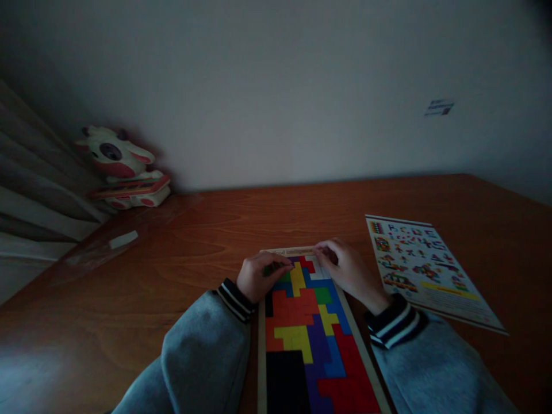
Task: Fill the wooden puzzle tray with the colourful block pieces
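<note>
A wooden puzzle tray (260, 345) lies on the desk in front of me, packed with coloured block pieces (302, 305) in red, yellow, blue, green, orange and purple. My left hand (259, 276) rests at the tray's far left corner, fingers curled and pinched on a small green piece (276, 268). My right hand (347, 269) lies on the far right corner, fingers bent down onto the pieces near the top edge. Whether it holds a piece is hidden. Both sleeves are grey with striped cuffs.
A printed sheet of coloured patterns (425, 270) lies to the right of the tray. A cow-shaped toy (123, 167) sits at the desk's far left corner by a curtain (30, 190). A clear plastic bag (103, 244) lies on the left. A wall stands behind.
</note>
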Tool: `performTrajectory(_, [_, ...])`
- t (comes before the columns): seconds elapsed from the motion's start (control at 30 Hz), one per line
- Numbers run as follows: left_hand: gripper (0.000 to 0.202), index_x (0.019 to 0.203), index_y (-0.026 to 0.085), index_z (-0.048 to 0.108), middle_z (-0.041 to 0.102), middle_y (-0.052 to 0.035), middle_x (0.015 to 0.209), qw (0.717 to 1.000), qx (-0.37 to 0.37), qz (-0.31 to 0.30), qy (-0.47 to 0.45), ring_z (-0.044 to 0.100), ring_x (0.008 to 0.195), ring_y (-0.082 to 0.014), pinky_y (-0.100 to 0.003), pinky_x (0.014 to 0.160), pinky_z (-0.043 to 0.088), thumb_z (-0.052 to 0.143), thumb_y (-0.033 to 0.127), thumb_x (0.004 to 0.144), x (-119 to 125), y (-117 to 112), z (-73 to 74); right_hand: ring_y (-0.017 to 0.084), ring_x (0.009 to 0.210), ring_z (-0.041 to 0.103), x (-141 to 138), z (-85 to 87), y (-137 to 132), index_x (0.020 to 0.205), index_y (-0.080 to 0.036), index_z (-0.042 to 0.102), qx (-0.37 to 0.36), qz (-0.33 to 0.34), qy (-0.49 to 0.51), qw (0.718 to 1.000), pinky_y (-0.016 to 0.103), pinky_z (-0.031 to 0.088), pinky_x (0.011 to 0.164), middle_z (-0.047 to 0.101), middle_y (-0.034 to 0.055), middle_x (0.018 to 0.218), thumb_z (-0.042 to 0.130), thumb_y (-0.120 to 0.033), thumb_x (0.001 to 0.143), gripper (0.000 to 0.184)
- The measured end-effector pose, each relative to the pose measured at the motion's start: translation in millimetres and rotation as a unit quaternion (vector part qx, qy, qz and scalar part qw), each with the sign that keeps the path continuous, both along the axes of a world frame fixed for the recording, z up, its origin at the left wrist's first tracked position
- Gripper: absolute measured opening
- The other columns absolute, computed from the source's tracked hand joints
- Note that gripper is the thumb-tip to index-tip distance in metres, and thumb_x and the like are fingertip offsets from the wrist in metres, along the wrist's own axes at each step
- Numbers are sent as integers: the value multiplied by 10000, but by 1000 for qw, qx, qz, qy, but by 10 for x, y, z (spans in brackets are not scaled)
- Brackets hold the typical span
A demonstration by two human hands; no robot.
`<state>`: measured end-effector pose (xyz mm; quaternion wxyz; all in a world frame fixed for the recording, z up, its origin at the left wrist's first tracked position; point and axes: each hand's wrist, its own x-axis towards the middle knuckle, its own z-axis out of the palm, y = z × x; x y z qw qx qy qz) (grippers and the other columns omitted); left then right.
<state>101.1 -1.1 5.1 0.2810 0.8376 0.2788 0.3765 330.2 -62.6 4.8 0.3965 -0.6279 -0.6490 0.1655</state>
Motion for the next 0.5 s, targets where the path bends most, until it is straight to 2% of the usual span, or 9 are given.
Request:
performTrajectory(0.1, [161, 879, 180, 722, 747, -46, 846, 997, -60, 5, -40, 705, 758, -162, -278, 722, 591, 710, 337, 843, 33, -37, -30, 154, 746, 604, -98, 87, -61, 952, -227, 655, -1, 94, 17, 995, 291, 485, 669, 654, 41, 902, 562, -389, 918, 189])
performTrajectory(0.17, [213, 890, 167, 701, 743, -60, 853, 987, -132, -5, -88, 713, 773, -174, -291, 721, 603, 709, 375, 841, 68, -80, -51, 140, 731, 591, -175, 124, -99, 976, -241, 652, -12, 148, 28, 989, 279, 483, 664, 656, 28, 931, 616, -412, 890, 194])
performTrajectory(0.27, [264, 890, 155, 670, 729, -72, 857, 964, -221, -32, -145, 718, 790, -191, -309, 708, 614, 713, 409, 831, 114, -155, -49, 139, 733, 588, -273, 153, -135, 968, -242, 645, -13, 174, 41, 984, 278, 481, 671, 660, 16, 919, 647, -420, 871, 202])
performTrajectory(0.37, [250, 887, 151, 684, 709, -84, 888, 968, -199, -43, -145, 701, 794, -184, -303, 701, 608, 696, 398, 848, 120, -200, -11, 139, 700, 591, -312, 171, -141, 924, -233, 649, -25, 167, 69, 983, 277, 477, 642, 665, 7, 842, 622, -422, 885, 194])
performTrajectory(0.5, [218, 1034, 172, 684, 706, -97, 995, 988, -115, -37, -92, 675, 925, -195, -339, 837, 575, 600, 340, 923, 75, -190, 23, 155, 725, 636, -200, 142, -92, 931, -227, 639, -63, 116, 138, 982, 287, 500, 648, 693, 20, 844, 603, -441, 885, 221])
